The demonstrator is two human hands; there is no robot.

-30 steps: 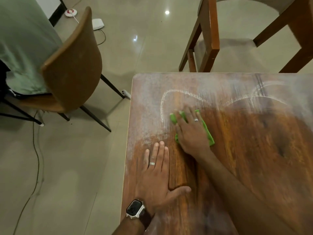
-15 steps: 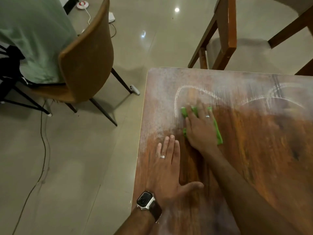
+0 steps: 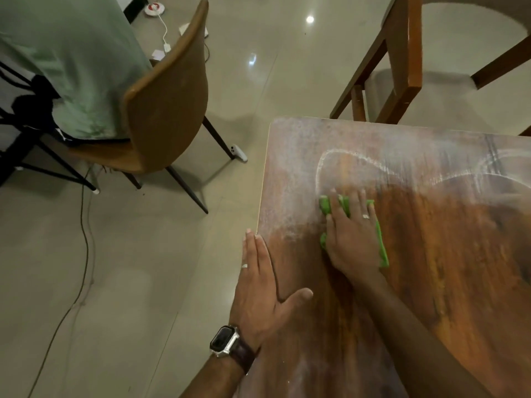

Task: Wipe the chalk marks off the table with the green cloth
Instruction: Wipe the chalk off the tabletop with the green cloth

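Bracing at the near-left edge of the table (image 3: 287,173), the left hand (image 3: 260,285) lies flat, fingers straight, partly overhanging the rim — a slip off it is possible. The right hand (image 3: 352,234), fingers spread flat, presses the green cloth (image 3: 380,245) just below the chalk marks (image 3: 353,158). Dry strokes may only smear the dust — haze already dulls the far wood. The marks run out of view at right; most of the cloth is hidden.
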